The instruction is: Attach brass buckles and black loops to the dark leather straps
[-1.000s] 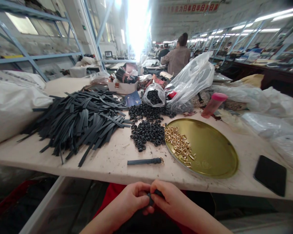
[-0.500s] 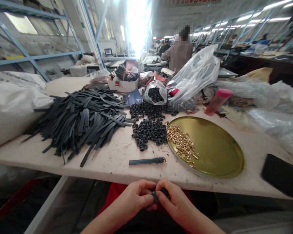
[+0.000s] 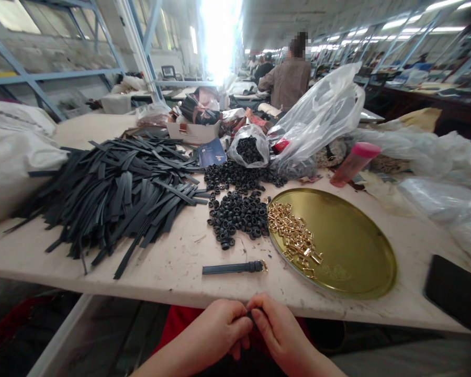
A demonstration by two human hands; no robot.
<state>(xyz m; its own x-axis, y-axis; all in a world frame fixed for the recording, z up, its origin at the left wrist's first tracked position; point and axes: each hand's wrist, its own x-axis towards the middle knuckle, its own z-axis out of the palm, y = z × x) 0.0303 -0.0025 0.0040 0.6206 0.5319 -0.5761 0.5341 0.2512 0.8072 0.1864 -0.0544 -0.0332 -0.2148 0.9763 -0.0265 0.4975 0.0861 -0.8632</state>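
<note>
My left hand (image 3: pixel 228 325) and my right hand (image 3: pixel 273 323) meet at the table's front edge, fingers closed. Pinched between them is a dark leather strap (image 3: pixel 252 315), almost wholly hidden by the fingers. Just beyond them lies a finished-looking watch strap (image 3: pixel 233 267) with a gold buckle at its right end. Farther back is a heap of small black strap loops (image 3: pixel 239 212). Gold buckles (image 3: pixel 292 230) are gathered on the left side of a round golden tray (image 3: pixel 349 246). A large pile of loose dark straps (image 3: pixel 113 193) spreads over the left of the table.
A clear bag of black loops (image 3: pixel 249 149) stands behind the heap, near a blue card (image 3: pixel 212 153) and a white box (image 3: pixel 192 131). A pink-lidded bottle (image 3: pixel 355 163) leans at the back right. A black phone (image 3: pixel 452 290) lies far right. Another person (image 3: pixel 288 84) sits ahead.
My hands have shifted slightly and closed further over the dark strap, so less of it shows. The view has tilted down a little; the things on the table have stayed put.
</note>
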